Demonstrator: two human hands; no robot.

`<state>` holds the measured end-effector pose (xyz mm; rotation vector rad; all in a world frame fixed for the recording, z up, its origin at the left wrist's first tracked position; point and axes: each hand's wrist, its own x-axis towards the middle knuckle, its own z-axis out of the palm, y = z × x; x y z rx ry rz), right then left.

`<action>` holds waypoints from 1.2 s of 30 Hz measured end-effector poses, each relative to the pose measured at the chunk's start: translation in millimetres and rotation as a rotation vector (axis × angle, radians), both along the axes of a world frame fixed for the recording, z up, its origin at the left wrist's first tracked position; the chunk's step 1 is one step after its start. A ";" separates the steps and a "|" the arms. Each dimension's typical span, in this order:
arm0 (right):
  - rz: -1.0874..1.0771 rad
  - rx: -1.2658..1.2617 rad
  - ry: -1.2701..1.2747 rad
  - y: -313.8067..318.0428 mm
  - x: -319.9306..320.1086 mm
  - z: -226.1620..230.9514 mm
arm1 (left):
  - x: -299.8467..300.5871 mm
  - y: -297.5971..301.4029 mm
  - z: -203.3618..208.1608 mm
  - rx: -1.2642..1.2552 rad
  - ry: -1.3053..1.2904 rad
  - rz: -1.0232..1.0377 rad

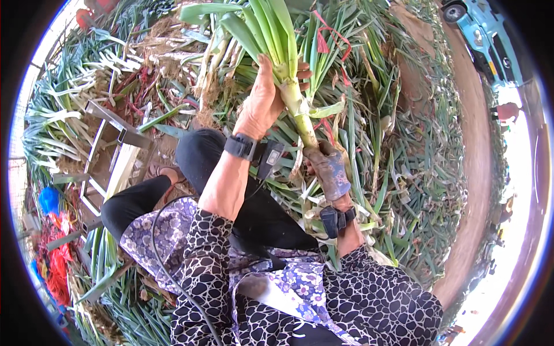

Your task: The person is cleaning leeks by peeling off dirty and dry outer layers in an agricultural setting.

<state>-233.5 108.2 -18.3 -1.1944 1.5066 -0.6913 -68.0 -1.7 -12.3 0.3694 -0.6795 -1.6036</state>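
Observation:
A thick green onion slants across in front of me, its broad green leaves spreading at the far end. My bare left hand is closed round it just below the leaves, thumb along the near side. Lower down, the stalk's pale end sits in my right hand, which wears a dirty patterned glove and has its fingers curled round it. A loose leaf strip sticks out to the right from the middle of the stalk. The root end is hidden by the glove.
Stripped leaves lie heaped to the right. White-stemmed onions are piled at the left, near a metal frame. Red strings lie at the lower left. A dirt track and a teal vehicle are at the far right.

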 end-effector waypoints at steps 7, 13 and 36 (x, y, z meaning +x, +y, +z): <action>-0.160 -0.092 -0.283 -10.3 8.7 32.5 | 0.9 4.8 -0.4 0.014 -0.476 0.135; -0.163 -0.026 -0.501 -9.7 9.0 28.8 | 1.0 8.0 -2.2 0.018 -0.296 0.069; -0.074 0.080 -0.536 -4.4 23.4 35.6 | -1.7 15.6 10.2 0.084 -0.191 0.373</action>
